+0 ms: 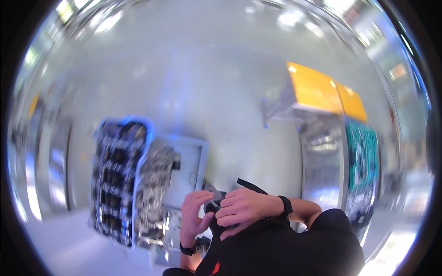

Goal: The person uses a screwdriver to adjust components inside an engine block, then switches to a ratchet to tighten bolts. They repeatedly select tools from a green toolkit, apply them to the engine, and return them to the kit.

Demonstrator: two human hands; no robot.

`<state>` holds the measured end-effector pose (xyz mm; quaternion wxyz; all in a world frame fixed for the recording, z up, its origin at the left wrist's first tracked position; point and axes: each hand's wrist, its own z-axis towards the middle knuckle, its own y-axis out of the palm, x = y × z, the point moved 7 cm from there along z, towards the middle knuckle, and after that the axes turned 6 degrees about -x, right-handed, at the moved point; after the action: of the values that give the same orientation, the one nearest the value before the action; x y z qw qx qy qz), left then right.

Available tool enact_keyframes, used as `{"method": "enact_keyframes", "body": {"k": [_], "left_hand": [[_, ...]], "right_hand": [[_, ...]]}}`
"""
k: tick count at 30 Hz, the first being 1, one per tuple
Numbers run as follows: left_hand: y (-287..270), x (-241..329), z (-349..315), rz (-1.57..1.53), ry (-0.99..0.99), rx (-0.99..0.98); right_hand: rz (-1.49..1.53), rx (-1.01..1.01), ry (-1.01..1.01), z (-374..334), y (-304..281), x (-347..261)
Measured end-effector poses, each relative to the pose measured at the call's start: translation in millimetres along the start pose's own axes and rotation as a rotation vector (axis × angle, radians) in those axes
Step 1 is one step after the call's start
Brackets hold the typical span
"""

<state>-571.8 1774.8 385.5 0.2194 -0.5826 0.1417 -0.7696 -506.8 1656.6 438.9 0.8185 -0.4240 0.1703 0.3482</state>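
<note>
We stand over a pale floor (216, 92), with a large engine (115, 184) to our left, its long side along the left part of a grey tray (189, 172). The tray's right edge and far right corner show bare metal. On our right is a cart, its far end topped by yellow panels (317, 89) and a green rack (361, 152) along its right edge. Our black shirt (285, 248) fills the near side.

Our two hands meet in front of the shirt, just off the near end of the tray's right edge. Our right hand (244, 205) has its fingers curled in, closed on a small piece; our left hand (193, 214) is spread, thumb apart from the fingers, its tips just beside that piece. A watch (286, 206) sits on the right wrist, a dark band (187, 250) on the left.

The piece (214, 203) looks thin and pale, and lies between the hands, carried by neither tray nor cart. Blur hides its ends and material, so we cannot tell whether it is stiff or slippery. Judging by size, it should be light, easily dropped, and best pinched at mid-length between thumb and forefinger, without squeezing hard.
</note>
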Motion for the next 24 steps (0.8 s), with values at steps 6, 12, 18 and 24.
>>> {"method": "enact_keyframes", "body": {"k": [6,12,18,24], "left_hand": [[364.7,100.5,96.9,-0.297,0.134,-0.656],[662.8,176.5,106.9,-0.181,0.086,-1.148],[840.3,233.1,134.8,-0.089,0.096,-1.302],[997.5,243.6,199.5,-0.023,0.448,-1.386]], "right_hand": [[-0.118,0.415,0.379,-341.5,-183.4,-64.4],[-0.24,0.836,0.728,-629.1,-265.7,-170.5],[-0.148,1.174,1.278,-822.2,-306.7,-220.3],[-0.194,0.956,1.604,-942.0,-366.7,-193.7]]}}
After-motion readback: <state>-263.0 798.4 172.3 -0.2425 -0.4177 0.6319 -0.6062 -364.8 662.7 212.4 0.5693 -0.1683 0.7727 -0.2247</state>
